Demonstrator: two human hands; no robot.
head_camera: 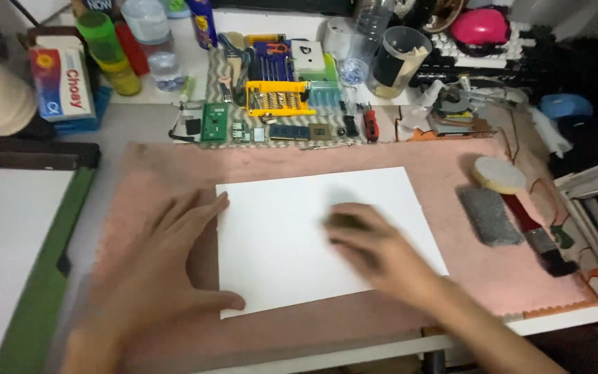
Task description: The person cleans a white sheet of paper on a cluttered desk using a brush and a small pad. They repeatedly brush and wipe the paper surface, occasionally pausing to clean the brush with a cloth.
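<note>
Sheet: a plain white rectangular sheet of card (320,235) lies flat near the middle of a pink fuzzy mat (417,166) on the desk.
Left hand: the left hand (164,266) rests open and flat on the mat, fingers spread; fingertips and thumb touch the sheet's left edge.
Right hand: the right hand (375,249) lies over the sheet's right half, blurred; a small dark object (344,221) sits under its fingertips, but whether it is gripped cannot be told.
Right of sheet: a grey rectangular abrasive block (491,216), a round cream pad (498,174) and a red-handled flat paintbrush (538,239) lie on the mat, apart from the sheet.
Behind mat: a yellow plastic tool holder (278,98) and a small green circuit board (214,122).
Far left: a green-edged cutting board (36,277).
</note>
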